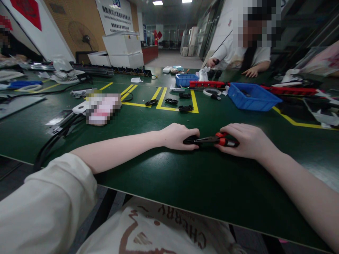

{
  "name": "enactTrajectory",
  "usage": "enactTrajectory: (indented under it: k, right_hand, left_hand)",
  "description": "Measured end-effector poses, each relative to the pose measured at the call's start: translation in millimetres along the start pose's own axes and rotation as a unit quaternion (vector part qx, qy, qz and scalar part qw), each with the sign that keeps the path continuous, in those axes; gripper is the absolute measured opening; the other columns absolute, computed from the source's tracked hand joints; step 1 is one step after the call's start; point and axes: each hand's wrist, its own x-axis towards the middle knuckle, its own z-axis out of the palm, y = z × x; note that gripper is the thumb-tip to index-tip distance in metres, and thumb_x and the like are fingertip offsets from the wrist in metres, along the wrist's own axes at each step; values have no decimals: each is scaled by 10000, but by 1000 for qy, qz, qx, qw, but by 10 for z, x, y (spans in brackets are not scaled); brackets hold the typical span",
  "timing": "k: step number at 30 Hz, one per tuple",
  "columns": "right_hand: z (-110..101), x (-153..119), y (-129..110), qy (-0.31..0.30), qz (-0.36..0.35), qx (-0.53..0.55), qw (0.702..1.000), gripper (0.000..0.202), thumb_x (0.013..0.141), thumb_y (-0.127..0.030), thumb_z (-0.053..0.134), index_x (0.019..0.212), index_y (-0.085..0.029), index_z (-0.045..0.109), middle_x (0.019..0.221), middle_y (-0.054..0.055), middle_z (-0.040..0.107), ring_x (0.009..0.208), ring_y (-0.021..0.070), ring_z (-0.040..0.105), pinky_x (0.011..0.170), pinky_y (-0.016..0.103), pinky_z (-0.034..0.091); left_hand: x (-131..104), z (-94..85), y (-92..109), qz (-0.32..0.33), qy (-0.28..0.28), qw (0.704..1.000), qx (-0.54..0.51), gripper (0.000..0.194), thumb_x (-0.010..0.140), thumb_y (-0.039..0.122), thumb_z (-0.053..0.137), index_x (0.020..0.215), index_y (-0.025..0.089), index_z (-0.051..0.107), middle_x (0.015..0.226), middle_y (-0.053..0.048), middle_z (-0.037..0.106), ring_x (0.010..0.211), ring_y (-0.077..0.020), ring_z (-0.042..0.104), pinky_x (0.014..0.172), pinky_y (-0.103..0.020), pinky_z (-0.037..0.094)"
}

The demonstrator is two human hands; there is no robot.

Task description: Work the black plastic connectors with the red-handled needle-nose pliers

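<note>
Pliers (221, 140) at a black part (188, 140), near edge of a green tabletop (169, 187)

We see the left grip (178, 137) closed, thumb and fingers pinching the black part over the near middle of the tabletop. The right grip (245, 141) wraps the red-and-black handles of the pliers, whose long nose points left and reaches the black part; whether its tips clamp it, we are unable to say. Beyond, we find similar black pieces (185, 108) in and beside a yellow tape outline (195, 102), with a large blue bin (254, 105) to their right and a smaller blue bin (182, 82) farther back. Behind the bins we see a co-worker (230, 58) in a white top.
</note>
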Motion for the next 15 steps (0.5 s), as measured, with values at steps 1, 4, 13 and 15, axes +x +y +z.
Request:
enactTrajectory:
  k: [1,4,13,15]
  right_hand:
    - [-1,1,-4,-3,3,1,1000,294,863,-510,614,962,-235,646,889,100,725,743,257,685,633,395,537]
    - [4,7,-25,-5,11,2,1000,295,864,-517,606,956,-240,651,890,100,727,748,259,687,641,398,542]
    - [-3,23,-83,-5,4,-20,1000,291,859,-506,611,943,-233,667,904,105,740,739,258,680,636,397,533]
    - [-12,25,-88,2,0,-29,1000,294,863,-507,611,955,-233,668,920,108,743,757,262,686,645,399,535]
  left_hand:
    - [0,-1,3,-2,-1,1000,3,381,961,501,543,1202,209,583,819,-14,708,676,-169,655,569,-239,370]
    - [2,-5,9,-5,-2,1000,11,383,958,507,541,1204,216,581,830,-15,713,688,-172,662,576,-241,370]
    - [1,6,2,-1,1,1000,8,399,960,525,526,1205,216,584,826,-15,709,676,-169,650,571,-243,367]
    - [1,7,3,-1,2,1000,7,394,961,522,530,1203,216,585,823,-14,708,674,-168,648,572,-241,367]
